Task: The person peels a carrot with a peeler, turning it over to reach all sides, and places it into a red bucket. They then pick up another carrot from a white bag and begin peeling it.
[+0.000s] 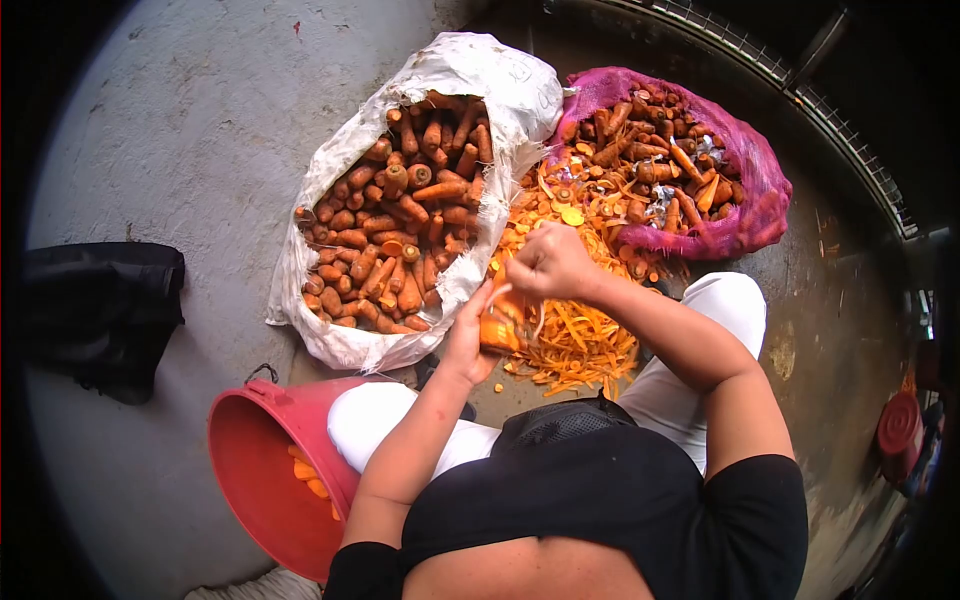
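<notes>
One black bag lies on the grey floor at the far left. Next to the right, a red bucket is tipped on its side against the person's knee, with a few peeled orange pieces inside. Beyond it, a white sack lies open, full of unpeeled carrots.

The left hand is wrapped around a carrot, gripping its near end just above the knees. The carrot's long axis runs roughly away from the person, up the picture, and its far end points at the right hand. Which end is the tip cannot be told.

The right hand is closed in a fist just over that far end. What it grips is hidden, though a pale strip curls off beside it. Under both hands spreads a pile of orange peelings.

Right of that lies a pink mesh sack of carrots, open-mouthed. A red round object sits at the far right edge.
</notes>
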`<state>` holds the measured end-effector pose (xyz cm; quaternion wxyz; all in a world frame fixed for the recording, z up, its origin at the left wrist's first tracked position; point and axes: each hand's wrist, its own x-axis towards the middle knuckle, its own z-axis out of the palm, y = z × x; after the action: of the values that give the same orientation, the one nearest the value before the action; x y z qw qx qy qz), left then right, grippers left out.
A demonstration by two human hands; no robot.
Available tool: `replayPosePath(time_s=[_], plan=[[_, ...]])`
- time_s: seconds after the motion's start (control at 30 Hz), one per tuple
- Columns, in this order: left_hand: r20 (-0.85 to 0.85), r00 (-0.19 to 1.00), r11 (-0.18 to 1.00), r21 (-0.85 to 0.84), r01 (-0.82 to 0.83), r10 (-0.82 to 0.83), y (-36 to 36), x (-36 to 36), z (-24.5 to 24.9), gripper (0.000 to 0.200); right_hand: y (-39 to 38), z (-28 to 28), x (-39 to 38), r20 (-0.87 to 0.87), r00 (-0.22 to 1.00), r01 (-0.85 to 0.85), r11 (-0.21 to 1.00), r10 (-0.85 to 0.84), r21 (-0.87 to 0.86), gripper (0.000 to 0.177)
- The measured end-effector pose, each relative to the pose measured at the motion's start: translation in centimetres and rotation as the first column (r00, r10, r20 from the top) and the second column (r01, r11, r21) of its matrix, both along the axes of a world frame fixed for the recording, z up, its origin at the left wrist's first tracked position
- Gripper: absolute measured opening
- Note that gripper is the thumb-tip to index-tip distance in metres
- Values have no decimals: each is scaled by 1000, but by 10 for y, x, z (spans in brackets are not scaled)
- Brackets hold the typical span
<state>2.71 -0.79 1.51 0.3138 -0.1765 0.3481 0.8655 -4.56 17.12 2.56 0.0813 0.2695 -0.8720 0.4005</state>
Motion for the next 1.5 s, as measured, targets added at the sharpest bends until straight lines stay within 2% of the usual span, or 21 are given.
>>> replayPosePath(time_s=[0.03,0.07,0.13,0.23,0.33,0.37,0.4,0.47,0.53,0.57,0.67,0.87,1.03,1.17,1.27,1.3,1.33,1.37,1.4,1.47,1.5], plan=[[-59,998,999,20,40,-39,-3,1,-1,44,6,-6,-11,144,986,74,996,-79,44,40],[-48,995,997,2,84,-83,-6,3,0,45,15,-14,-25,280,946,142,985,-165,98,42],[-26,984,985,-29,173,-173,-7,11,10,47,47,-34,-61,67,972,168,861,-227,480,45],[-67,982,983,-55,173,-177,-7,10,12,46,74,-63,-72,38,888,338,704,-459,624,42],[-73,989,992,-24,127,-128,-14,2,1,48,57,-52,-68,293,824,363,848,-486,386,42],[-65,992,995,-8,104,-104,-14,-2,3,49,49,-36,-60,402,817,325,906,-414,271,41],[-54,995,996,9,83,-83,-12,-6,5,49,41,-33,-56,441,821,288,930,-362,227,40],[-40,996,996,-36,82,-84,-12,-11,3,50,23,0,-30,355,915,170,982,-190,89,39],[-49,993,993,-54,109,-111,-15,-13,-5,49,14,1,-17,39,999,3,999,-5,41,31],[-44,995,995,-55,88,-91,-12,-15,-6,44,9,4,-10,-24,1000,-10,999,11,34,33],[109,993,999,1,-40,39,-4,-15,-15,39,0,9,1,-71,992,-105,994,108,43,36],[160,986,997,-75,-23,35,3,-11,-9,38,-6,4,10,-146,975,-149,981,166,121,35],[88,996,1000,2,12,-12,-1,-11,-17,37,-8,-9,-1,-117,984,-122,988,134,97,35],[181,977,988,-124,-95,116,6,-17,-8,37,-8,-19,-12,-23,993,-116,993,117,23,32],[166,984,987,-157,-41,67,-2,-17,-22,38,-5,-39,-27,59,996,-73,997,73,0,33],[120,992,984,-179,-11,33,-6,-11,-27,41,2,-47,-39,167,986,-35,995,19,94,36],[121,992,987,-153,44,-26,-8,-8,-26,42,8,-50,-50,199,979,31,998,-42,59,39],[120,989,987,-127,101,-86,-8,-7,-24,43,18,-58,-62,150,977,125,979,-150,159,40],[119,982,983,-98,158,-146,-9,-6,-21,43,34,-70,-80,76,979,149,920,-188,361,40],[114,980,985,-26,169,-165,-11,-6,-15,46,63,-98,-102,203,913,231,857,-355,461,41],[115,981,987,33,155,-158,-14,-8,-16,46,63,-101,-100,277,879,244,866,-387,436,40]])
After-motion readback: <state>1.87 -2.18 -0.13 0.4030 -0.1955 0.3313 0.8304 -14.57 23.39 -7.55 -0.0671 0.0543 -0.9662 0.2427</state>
